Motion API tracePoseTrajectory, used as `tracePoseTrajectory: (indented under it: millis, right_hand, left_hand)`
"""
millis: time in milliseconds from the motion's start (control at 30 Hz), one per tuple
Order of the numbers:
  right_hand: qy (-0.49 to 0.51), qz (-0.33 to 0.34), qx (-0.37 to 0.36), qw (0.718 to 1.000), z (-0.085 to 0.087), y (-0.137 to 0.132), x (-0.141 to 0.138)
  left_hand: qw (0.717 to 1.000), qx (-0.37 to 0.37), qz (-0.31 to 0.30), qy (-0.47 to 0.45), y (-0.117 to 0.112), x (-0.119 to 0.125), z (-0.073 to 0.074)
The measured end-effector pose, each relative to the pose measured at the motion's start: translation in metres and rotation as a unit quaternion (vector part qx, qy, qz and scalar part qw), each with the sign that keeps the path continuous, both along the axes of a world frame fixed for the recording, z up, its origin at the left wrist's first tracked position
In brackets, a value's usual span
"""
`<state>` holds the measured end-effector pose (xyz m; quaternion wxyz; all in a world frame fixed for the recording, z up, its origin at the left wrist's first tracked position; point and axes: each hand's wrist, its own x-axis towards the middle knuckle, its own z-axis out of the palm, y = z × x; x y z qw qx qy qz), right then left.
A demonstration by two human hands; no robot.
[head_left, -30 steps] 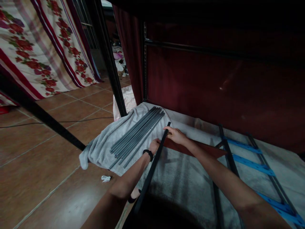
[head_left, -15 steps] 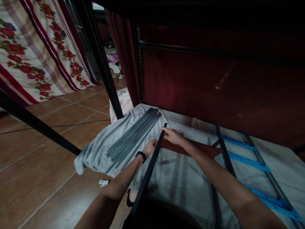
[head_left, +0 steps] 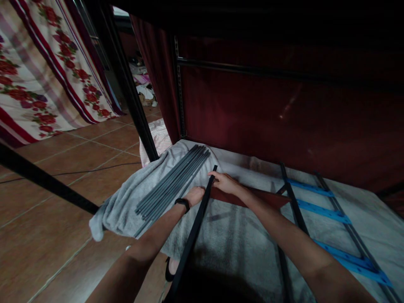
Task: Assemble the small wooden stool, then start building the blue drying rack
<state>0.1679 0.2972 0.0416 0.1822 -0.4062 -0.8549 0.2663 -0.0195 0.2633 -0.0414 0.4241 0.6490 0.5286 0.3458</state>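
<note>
Leftward in the frame, my left hand (head_left: 194, 195), the black metal bar (head_left: 195, 228) and my right hand (head_left: 225, 183) have slid since a second ago. Grey rods (head_left: 172, 184) lie left of centre; at mid-frame my left hand curls beside the bar, holding or not I cannot tell, my right hand clamps the bar's upper end, and blue slats (head_left: 324, 211) lie at right.

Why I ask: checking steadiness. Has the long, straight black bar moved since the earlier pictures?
No: judged against the thin grey rods on the plush grey blanket, the bar shows no clear shift.
</note>
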Motion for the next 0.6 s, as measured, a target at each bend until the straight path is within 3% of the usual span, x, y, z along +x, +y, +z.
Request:
tracePoseTrajectory:
  millis: [200, 400, 600]
  right_hand:
    - [0.004, 0.003, -0.009, 1.000, -0.0041, 0.0018, -0.0006]
    - [-0.005, 0.008, 0.002, 1.000, -0.0024, 0.0013, -0.0001]
    - [-0.028, -0.006, 0.007, 1.000, -0.0005, 0.0013, -0.0009]
  left_hand:
    - [0.995, 0.058, -0.060, 0.054, 0.0032, -0.0051, -0.0029]
    - [0.990, 0.093, -0.054, 0.087, -0.0032, -0.0022, -0.0048]
    - [0.987, 0.075, -0.051, 0.132, 0.0003, -0.0041, -0.0097]
